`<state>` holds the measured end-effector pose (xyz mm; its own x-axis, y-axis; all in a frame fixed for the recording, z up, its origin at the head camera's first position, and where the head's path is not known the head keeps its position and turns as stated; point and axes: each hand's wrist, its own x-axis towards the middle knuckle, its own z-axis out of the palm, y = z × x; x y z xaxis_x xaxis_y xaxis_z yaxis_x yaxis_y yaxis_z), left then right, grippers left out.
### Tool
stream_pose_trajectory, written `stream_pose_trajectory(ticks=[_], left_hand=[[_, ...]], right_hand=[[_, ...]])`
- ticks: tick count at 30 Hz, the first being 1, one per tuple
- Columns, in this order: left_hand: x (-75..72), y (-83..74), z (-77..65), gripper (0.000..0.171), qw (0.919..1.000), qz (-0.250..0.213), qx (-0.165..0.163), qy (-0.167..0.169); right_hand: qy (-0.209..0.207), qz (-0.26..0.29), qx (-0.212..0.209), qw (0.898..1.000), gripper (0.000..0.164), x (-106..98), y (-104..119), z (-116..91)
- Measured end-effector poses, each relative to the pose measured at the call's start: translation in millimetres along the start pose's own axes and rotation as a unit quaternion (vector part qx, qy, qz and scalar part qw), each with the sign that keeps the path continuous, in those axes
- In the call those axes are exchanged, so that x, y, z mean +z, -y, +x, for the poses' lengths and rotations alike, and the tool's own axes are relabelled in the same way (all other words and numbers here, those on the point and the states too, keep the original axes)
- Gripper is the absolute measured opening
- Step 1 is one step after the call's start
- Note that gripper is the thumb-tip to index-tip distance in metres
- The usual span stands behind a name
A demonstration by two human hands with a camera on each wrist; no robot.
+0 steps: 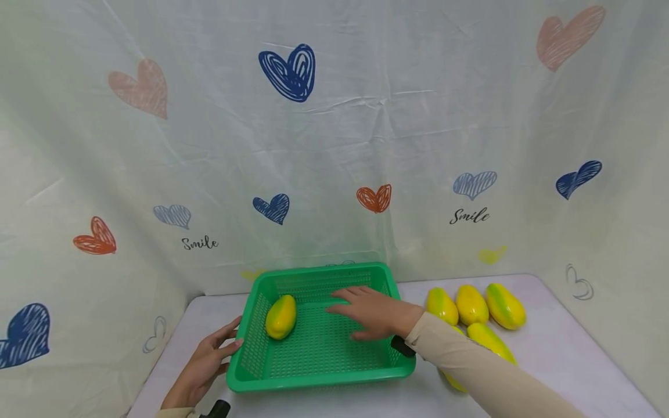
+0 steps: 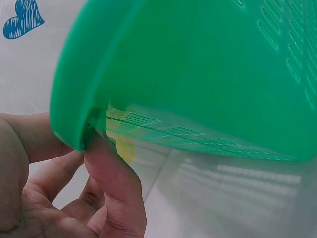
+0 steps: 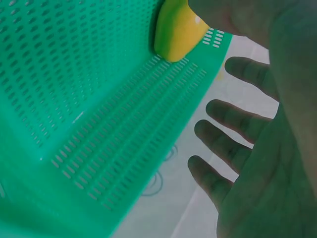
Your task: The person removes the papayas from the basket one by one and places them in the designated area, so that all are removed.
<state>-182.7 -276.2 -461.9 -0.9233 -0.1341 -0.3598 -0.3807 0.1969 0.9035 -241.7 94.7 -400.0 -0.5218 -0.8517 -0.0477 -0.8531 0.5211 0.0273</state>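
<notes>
A green plastic basket (image 1: 321, 383) with slotted walls stands on the table, one yellow-green papaya (image 1: 281, 317) lying inside near its left wall. My left hand (image 1: 201, 363) grips the left rim; in the left wrist view the thumb (image 2: 116, 183) lies against the rim's edge with the other fingers beyond it. Over the right half of the basket, my right hand (image 1: 368, 312) is held with fingers spread and nothing in them. The right wrist view shows its fingers (image 3: 237, 116) extended, apart from the papaya (image 3: 178, 32).
Several more papayas (image 1: 472, 305) lie grouped on the table to the right of the basket, some partly behind my right sleeve (image 1: 470, 360). A pale curtain (image 1: 324, 145) printed with hearts hangs right behind the white tabletop (image 1: 564, 342) and along both sides.
</notes>
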Motion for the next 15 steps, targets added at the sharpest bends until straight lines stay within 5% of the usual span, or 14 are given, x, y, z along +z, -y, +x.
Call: stream_pose_trajectory(ticks=[15], left_hand=[[2.7, -2.5, -1.0, 0.068, 0.9999, 0.004, -0.006, -0.009]], right_hand=[[0.034, 0.020, 0.045, 0.998, 0.071, 5.0, 17.1, 38.6]])
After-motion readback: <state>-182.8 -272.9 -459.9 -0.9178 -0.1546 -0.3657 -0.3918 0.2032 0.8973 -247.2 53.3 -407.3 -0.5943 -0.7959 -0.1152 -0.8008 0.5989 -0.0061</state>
